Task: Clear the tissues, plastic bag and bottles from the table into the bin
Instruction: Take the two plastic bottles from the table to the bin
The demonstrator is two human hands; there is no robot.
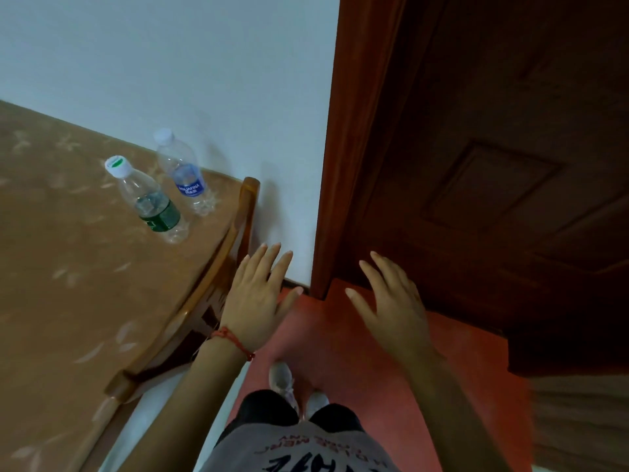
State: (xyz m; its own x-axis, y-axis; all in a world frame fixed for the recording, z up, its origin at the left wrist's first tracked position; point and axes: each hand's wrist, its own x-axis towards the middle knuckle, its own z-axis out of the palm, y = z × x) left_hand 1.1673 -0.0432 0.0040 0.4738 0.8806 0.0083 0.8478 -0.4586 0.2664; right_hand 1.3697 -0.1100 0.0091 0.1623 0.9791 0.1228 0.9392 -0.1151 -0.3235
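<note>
Two plastic water bottles stood upright on the table (85,267), near its far corner by the white wall (170,63): a green-labelled bottle (149,199) nearer the person and a blue-labelled Aquafina bottle (182,172) just behind it, close together though whether they touched could not be told. Both wore white caps and looked empty or nearly so, the clear walls showing the brown patterned tablecloth through them. Judged from that, they would be very light and easy to knock over, thin-walled enough to crumple under a hard squeeze, and smooth enough to slip; the labelled middle of each body, or the neck just under the cap, looked the surest place to take hold. No tissues, plastic bag or bin appeared in this view, so two bottles were the only task items counted. The left hand (255,294), with a red string bracelet (235,338) at the wrist, hung spread and empty beside the table's wooden edge, fingers extended, well short of the bottles. The right hand (388,301) was likewise spread and held nothing, hovering in front of the dark wooden door (476,165) over the red floor (340,335). Below, the person's shoes and a printed shirt were visible. The bottles probably remained to be collected, one per hand being a plausible way to carry them.
</note>
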